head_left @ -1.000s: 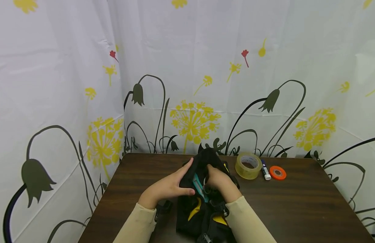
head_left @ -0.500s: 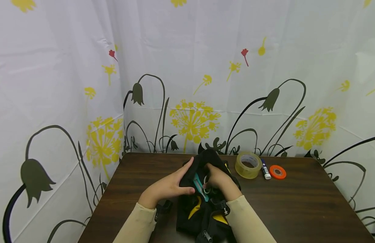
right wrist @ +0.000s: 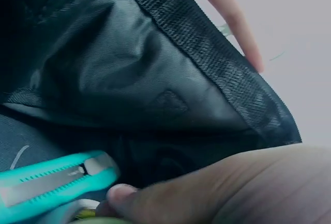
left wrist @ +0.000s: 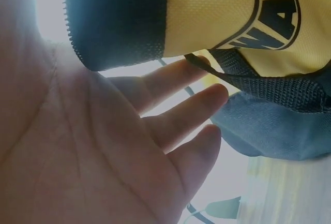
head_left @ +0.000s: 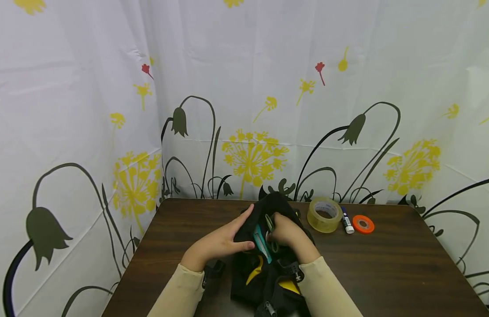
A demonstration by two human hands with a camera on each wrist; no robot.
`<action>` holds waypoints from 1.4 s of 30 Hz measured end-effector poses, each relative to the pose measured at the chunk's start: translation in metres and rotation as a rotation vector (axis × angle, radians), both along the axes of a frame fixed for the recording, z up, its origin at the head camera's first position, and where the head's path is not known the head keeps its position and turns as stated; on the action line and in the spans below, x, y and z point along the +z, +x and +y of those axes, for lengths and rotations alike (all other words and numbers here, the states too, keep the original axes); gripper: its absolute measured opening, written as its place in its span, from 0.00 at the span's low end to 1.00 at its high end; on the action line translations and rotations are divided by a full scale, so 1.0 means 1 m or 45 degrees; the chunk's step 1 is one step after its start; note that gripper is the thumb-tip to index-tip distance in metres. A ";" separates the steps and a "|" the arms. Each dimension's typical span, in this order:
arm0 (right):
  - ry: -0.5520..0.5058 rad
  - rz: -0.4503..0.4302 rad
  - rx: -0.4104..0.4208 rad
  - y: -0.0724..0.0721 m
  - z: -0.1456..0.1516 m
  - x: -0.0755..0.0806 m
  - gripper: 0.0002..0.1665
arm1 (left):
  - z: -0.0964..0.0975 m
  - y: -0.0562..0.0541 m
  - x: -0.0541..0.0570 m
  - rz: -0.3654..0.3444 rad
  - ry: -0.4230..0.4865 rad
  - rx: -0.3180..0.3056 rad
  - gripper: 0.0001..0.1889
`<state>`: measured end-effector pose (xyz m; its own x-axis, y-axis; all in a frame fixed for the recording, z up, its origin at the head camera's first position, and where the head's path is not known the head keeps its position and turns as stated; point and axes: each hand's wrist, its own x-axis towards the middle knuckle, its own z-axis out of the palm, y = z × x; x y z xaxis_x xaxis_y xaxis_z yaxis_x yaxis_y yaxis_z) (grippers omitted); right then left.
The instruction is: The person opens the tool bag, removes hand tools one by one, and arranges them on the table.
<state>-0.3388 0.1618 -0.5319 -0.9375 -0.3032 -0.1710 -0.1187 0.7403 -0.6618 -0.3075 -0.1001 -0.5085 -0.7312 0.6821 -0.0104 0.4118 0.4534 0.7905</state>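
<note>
Bag: black-and-yellow bag (head_left: 246,290) on the brown table (head_left: 395,268), mouth open, both hands at it. Left wrist cam catches some black lettering (left wrist: 282,19) on a yellow panel, cut off by the frame.
Left hand: left hand (head_left: 218,244) is up against the side of the bag mouth, thumb and index spread well apart, not really clamped on anything. The other fingers look pretty loose in its wrist view.
Right hand: right hand (head_left: 290,235) is down inside the mouth, thumb and fingers closed on a green looped thing (head_left: 270,223). Most of it's hidden, so no clue what it is exactly.
Cutter: teal utility knife (right wrist: 59,180) lying in the bag, just beside the right thumb tip.
Stuff on the right: clear tape roll (head_left: 319,223), then a blue-and-white stick (head_left: 347,222), then an orange roll (head_left: 363,230), all close together near the far edge of the table.
Sleeves: cream sleeves (head_left: 177,290) on both arms.
Backdrop: white curtain (head_left: 268,66) with yellow and dark green flowers plus a few little red ones.
</note>
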 end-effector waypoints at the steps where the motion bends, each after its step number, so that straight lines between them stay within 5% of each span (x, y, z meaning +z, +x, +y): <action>1: 0.004 0.007 0.013 0.001 0.000 0.002 0.29 | 0.000 0.001 0.000 -0.009 -0.006 0.007 0.54; 4: -0.028 0.018 0.035 0.004 0.001 0.011 0.23 | 0.003 0.007 0.010 -0.069 -0.043 0.057 0.54; 9: -0.083 0.024 0.011 0.010 0.003 0.027 0.28 | 0.004 0.011 0.016 -0.086 -0.092 0.081 0.56; 17: -0.161 0.017 0.007 0.022 0.010 0.052 0.24 | 0.004 0.010 0.016 -0.098 -0.084 0.075 0.58; 30: -0.379 0.011 -0.147 0.048 0.026 0.083 0.19 | 0.004 0.010 0.014 -0.077 -0.085 0.068 0.59; 35: -0.581 0.015 -0.132 0.054 0.037 0.086 0.15 | 0.004 0.010 0.015 -0.094 -0.083 0.077 0.60; 42: -0.898 0.019 -0.118 0.054 0.062 0.068 0.22 | 0.006 0.011 0.017 -0.093 -0.095 0.079 0.61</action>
<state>-0.2843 0.2243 -0.4641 -0.9654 -0.2559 0.0495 -0.0885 0.1432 -0.9857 -0.2965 -0.0938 -0.4918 -0.7672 0.6311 -0.1143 0.3239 0.5351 0.7803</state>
